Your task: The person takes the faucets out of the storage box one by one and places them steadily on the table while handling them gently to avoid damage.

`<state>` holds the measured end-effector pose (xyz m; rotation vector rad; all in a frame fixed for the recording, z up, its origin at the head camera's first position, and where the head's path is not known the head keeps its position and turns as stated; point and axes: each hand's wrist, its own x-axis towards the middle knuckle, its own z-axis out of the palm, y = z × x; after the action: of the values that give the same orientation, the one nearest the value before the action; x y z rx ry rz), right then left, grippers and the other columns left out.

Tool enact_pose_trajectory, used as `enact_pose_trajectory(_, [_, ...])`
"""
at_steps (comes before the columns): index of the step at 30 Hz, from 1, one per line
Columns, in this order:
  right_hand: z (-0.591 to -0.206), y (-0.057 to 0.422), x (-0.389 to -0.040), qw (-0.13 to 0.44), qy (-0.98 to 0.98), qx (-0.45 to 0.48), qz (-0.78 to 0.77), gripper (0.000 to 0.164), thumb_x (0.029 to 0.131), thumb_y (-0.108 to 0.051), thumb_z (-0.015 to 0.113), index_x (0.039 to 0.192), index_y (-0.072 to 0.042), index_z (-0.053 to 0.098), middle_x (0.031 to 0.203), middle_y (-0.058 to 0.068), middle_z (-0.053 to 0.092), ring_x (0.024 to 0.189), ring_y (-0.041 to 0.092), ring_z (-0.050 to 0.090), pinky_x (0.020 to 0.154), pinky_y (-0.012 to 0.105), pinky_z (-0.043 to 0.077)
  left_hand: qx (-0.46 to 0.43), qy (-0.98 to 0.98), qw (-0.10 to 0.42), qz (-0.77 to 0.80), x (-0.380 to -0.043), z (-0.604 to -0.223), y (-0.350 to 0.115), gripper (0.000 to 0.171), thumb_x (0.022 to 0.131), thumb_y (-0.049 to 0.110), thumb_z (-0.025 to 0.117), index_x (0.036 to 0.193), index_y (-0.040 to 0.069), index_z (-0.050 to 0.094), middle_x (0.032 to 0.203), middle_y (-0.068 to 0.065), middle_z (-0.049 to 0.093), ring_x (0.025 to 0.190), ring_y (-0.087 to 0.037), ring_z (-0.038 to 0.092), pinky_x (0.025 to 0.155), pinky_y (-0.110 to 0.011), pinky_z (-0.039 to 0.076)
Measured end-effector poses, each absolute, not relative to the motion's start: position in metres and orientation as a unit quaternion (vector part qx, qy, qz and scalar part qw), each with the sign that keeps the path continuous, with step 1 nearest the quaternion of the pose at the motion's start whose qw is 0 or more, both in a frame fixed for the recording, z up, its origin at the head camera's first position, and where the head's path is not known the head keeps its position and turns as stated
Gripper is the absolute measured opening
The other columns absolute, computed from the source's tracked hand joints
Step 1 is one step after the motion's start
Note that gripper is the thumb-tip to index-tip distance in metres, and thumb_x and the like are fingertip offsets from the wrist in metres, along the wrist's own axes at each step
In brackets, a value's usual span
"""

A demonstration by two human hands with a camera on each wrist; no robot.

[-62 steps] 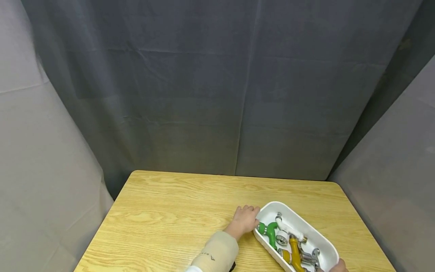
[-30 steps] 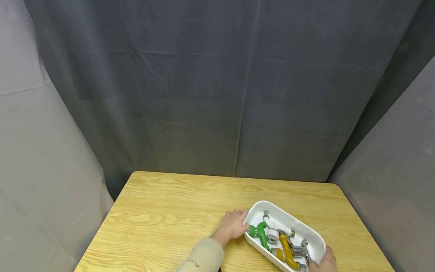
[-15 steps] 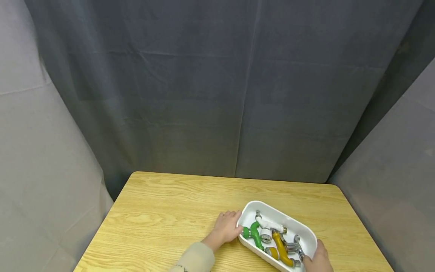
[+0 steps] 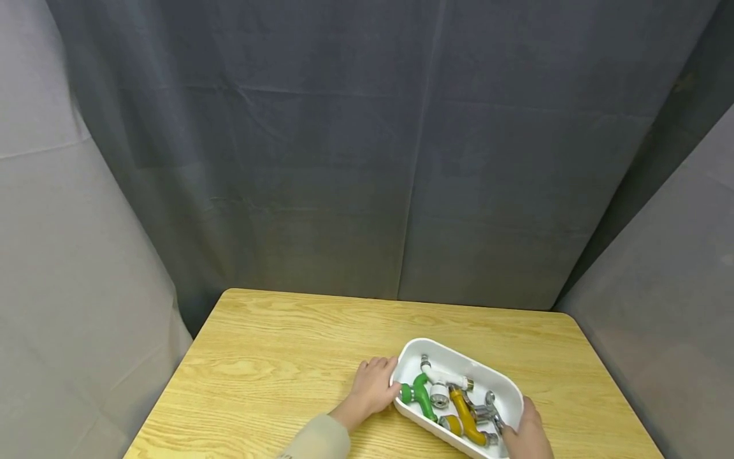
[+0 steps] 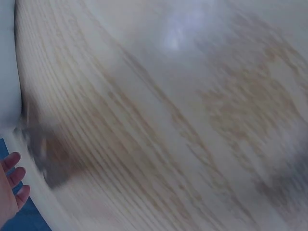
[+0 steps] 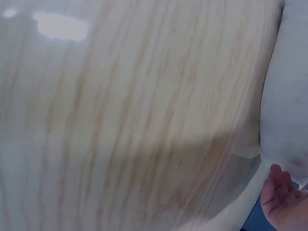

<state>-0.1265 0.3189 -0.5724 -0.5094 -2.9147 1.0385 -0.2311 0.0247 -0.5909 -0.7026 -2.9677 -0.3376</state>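
Note:
A white rectangular tub (image 4: 457, 352) lies slantwise on the table in the head view. Inside are a green tap (image 4: 421, 394), a white tap (image 4: 444, 377), a yellow tap (image 4: 466, 417) and a chrome tap (image 4: 487, 411). My left hand (image 4: 373, 387) grips the tub's left end, with the thumb at the rim. At the opposite end, my right hand (image 4: 527, 433) holds the rim with its thumb inside. Curved fingers (image 5: 17, 175) show at the lower left of the left wrist view. The right wrist view catches part of a hand (image 6: 284, 199) low at the right.
A wood-grain table (image 4: 275, 357) extends left of and behind the tub. Behind it hangs a dark grey curtain (image 4: 321, 159). Pale cloth panels stand on the left (image 4: 74, 268) and right (image 4: 682, 268).
The tub has slid leftward across the table with both hands on its ends, and the taps have travelled with it. More of the right hand shows now.

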Motion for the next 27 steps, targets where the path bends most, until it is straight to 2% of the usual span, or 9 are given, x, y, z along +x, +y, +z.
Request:
enact_pose_trajectory(12, [-0.575, 0.309, -0.135, 0.006, -0.928, -0.140, 0.345, 0.077, 0.074, -0.005, 0.056, 0.137, 0.010, 0.013, 0.124, 0.037, 0.032, 0.108, 0.055, 0.041, 0.090, 0.062, 0.035, -0.211, -0.968, 0.036, -0.129, -0.224, -0.592, 0.009, 0.048, 0.084, 0.039, 0.042, 0.128, 0.017, 0.043, 0.117, -0.005, 0.057, 0.106, -0.021, 0.051, 0.087, -0.044, 0.040])
enact_pose_trajectory(27, [-0.576, 0.293, -0.142, 0.028, -0.937, -0.100, 0.332, 0.076, 0.071, -0.003, 0.056, 0.135, 0.009, 0.018, 0.121, 0.036, 0.038, 0.107, 0.053, 0.045, 0.088, 0.059, 0.038, -0.195, -0.969, 0.053, -0.141, -0.216, -0.593, -0.011, 0.044, 0.084, 0.039, 0.046, 0.122, 0.016, 0.046, 0.111, -0.004, 0.059, 0.099, -0.020, 0.052, 0.080, -0.038, 0.040])
